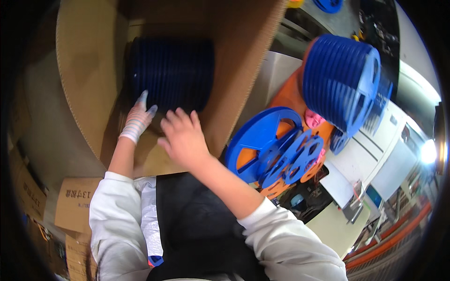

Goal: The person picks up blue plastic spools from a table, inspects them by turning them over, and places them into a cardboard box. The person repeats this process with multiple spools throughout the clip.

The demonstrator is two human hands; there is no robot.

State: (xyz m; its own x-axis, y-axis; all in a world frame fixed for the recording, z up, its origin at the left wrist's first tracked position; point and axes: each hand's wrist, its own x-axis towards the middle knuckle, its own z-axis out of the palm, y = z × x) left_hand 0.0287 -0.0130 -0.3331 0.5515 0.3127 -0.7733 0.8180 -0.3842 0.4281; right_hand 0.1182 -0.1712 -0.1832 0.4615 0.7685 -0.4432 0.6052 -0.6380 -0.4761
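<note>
A tall cardboard box (pixel 89 61) stands open before me. Inside it, a row of dark blue plastic reels (pixel 173 70) is packed side by side. My left hand (pixel 136 119), in a pale striped glove, reaches in at the row's near left end with thumb and finger apart. Its fingertips overlap the reels' lower edge, though whether they touch cannot be told. My bare right hand (pixel 184 140) hovers over the box's near part, slightly blurred, fingers spread and holding nothing. The reels' far ends sit in shadow.
On an orange surface (pixel 288 96) at the right lies a stack of blue reels (pixel 335 79). Nearer to me are a large blue reel flange (pixel 243 140) and several smaller blue reel parts (pixel 304 157). Closed cardboard cartons (pixel 72 215) stand at the lower left. White machinery (pixel 375 140) stands farther right.
</note>
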